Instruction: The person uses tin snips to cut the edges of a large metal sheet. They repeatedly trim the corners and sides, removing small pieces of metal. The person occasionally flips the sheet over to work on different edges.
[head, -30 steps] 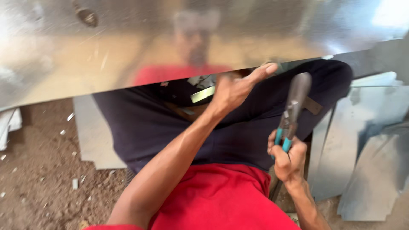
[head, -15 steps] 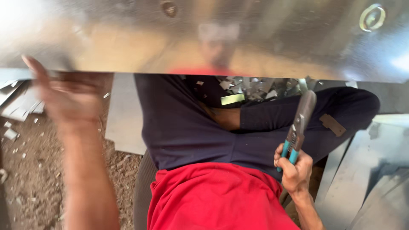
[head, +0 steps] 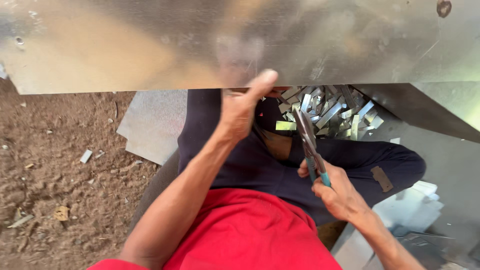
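Observation:
A large shiny metal sheet (head: 150,45) fills the top of the view, its near edge running across above my lap. My left hand (head: 242,107) grips that near edge, thumb up on the sheet's face. My right hand (head: 337,192) holds tin snips (head: 307,140) by their teal handles, blades pointing up toward the sheet's edge just right of my left hand. I sit cross-legged in dark trousers and a red shirt.
A heap of small cut metal strips (head: 330,110) lies past my legs. Another flat metal sheet (head: 152,125) rests on the dirt ground (head: 55,175) at left. More sheet pieces (head: 415,210) lie at right. Small scraps dot the dirt.
My left hand came from the sheet's far left edge back to the middle and gripped it. The sheet shifted. My right hand brought the snips closer to the edge.

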